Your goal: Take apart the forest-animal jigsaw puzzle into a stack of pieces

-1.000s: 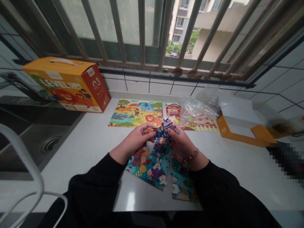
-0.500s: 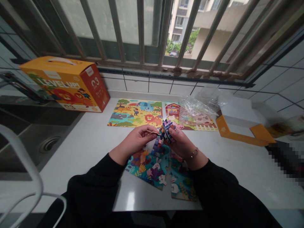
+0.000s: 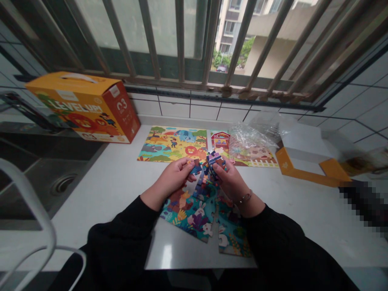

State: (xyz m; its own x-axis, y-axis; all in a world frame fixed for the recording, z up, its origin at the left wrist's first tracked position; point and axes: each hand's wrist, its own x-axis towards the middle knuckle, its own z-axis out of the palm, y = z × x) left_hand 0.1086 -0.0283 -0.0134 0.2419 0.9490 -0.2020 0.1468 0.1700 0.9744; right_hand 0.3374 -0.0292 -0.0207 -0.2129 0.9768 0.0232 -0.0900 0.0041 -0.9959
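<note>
My left hand (image 3: pixel 172 178) pinches a single jigsaw piece (image 3: pixel 196 167) between thumb and fingers. My right hand (image 3: pixel 229 180) is closed round a small stack of loose puzzle pieces (image 3: pixel 214 161), held upright just beside the left hand's piece. Both hands hover over a part-built jigsaw with rabbits (image 3: pixel 194 212) lying on the white counter (image 3: pixel 121 178); a second joined section (image 3: pixel 232 234) lies to its right with a gap between them.
Two finished puzzles, a safari scene (image 3: pixel 172 144) and a farm scene (image 3: pixel 224 142), lie farther back. A clear plastic bag (image 3: pixel 251 139) partly covers the farm one. An orange puzzle box (image 3: pixel 81 107) stands at left, an open orange-and-white box (image 3: pixel 306 157) at right, a sink (image 3: pixel 45 178) beyond the counter's left edge.
The piece in my left hand has turned from edge-on to face-up and moved slightly closer to the stack in my right hand. The hands stay in nearly the same place.
</note>
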